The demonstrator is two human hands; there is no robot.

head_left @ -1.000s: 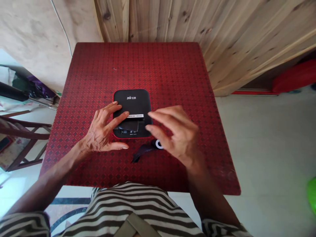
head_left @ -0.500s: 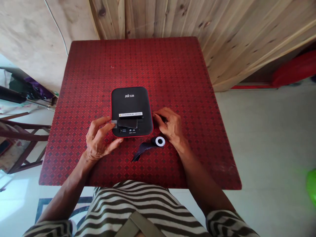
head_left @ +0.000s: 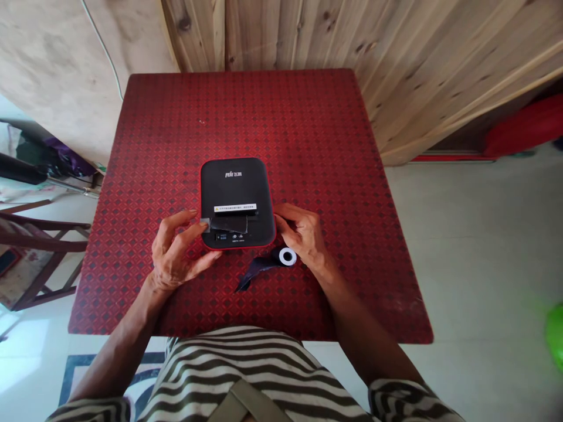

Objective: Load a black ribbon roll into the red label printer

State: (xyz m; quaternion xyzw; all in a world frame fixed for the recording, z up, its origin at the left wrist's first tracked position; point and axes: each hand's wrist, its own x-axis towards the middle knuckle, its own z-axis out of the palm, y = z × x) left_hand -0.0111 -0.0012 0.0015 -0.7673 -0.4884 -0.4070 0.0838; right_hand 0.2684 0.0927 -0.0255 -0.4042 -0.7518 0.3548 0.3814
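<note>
A black device with a red rim [head_left: 237, 190] lies on the red table. Across its lower part is a dark strip [head_left: 229, 224], and a small grey piece [head_left: 205, 225] sits at its lower left edge. My left hand [head_left: 178, 252] has its fingers apart, one fingertip on the grey piece and the thumb by the device's lower edge. At the right edge of the device, my right hand [head_left: 303, 234] has its fingers drawn together; anything between them is too hidden to tell. A roll with a white end [head_left: 288, 256] lies beside that hand, its dark loose tail [head_left: 255, 272] trailing left.
The red patterned table [head_left: 290, 123] reaches back to a wooden plank wall [head_left: 281, 35]. A wooden chair [head_left: 50, 258] stands at the left, and a green object [head_left: 555, 334] shows at the right edge.
The whole view has shifted slightly, with the device, roll and table a little lower in the picture. Both hands keep nearly the same places at the device.
</note>
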